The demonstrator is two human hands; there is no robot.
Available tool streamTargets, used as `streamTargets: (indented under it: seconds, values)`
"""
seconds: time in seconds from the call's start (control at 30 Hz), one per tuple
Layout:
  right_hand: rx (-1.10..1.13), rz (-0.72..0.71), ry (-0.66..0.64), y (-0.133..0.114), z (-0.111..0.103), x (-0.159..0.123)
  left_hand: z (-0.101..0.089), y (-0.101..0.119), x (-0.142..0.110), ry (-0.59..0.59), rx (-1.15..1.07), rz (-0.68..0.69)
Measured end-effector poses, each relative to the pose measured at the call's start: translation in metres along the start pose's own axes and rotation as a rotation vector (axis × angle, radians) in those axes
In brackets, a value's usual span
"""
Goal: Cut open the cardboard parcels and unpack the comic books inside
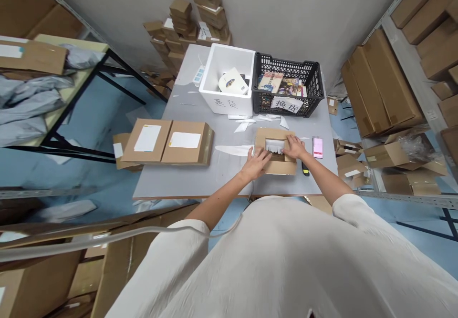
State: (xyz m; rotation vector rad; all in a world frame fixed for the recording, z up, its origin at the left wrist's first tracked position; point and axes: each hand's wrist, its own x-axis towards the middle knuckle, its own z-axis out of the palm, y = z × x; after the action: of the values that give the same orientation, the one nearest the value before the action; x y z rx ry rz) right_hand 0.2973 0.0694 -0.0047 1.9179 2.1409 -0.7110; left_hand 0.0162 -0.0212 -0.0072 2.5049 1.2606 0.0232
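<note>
A small open cardboard box [275, 165] lies on the grey table in front of me, its flaps folded outward. White crumpled wrapping [274, 146] shows inside it. My left hand [255, 163] grips the left flap, its fingers reaching over to the opening. On the opposite side, my right hand [295, 147] is closed on the right flap near the inner edge. Both palms face down. Just right of the box lies a black-and-yellow box cutter [305, 169], partly hidden by my right forearm. Farther right is a phone [317, 147] with a lit pink screen.
Two closed labelled boxes [184, 141] sit at the table's left. Behind are a white foam bin [226, 103] and a black crate [288, 106] with books. Torn paper strips [234, 150] lie between. Shelving with cartons [382, 79] stands right; a side table [77, 82] holds grey parcels.
</note>
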Motion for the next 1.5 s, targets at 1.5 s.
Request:
streamTargets:
  seconds: [1.5]
  values:
    - [-0.143,0.039,0.205,0.022,-0.028,-0.047,0.01,-0.095,0.051,-0.179,-0.246,-0.1]
